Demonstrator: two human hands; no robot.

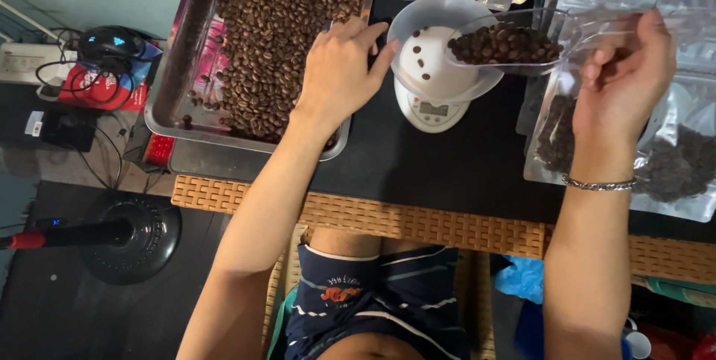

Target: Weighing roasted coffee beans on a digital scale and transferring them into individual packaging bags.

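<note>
Clear plastic scoop (514,43) of coffee beans, pinched in our right hand (623,80); left hand (339,73) fingers loosely spread over the tray (179,117).

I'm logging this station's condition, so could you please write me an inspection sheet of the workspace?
Surface: dark table, woven edge.
Job's things: metal tray of coffee beans; white scale bearing a clear bowl; clear scoop of beans above it.
Clutter: filled clear pouches at right.
Hands: left hand rests on the tray edge; right hand holds the scoop.
Cables: black wires at left.
Surroundings: fan base on the floor.
</note>
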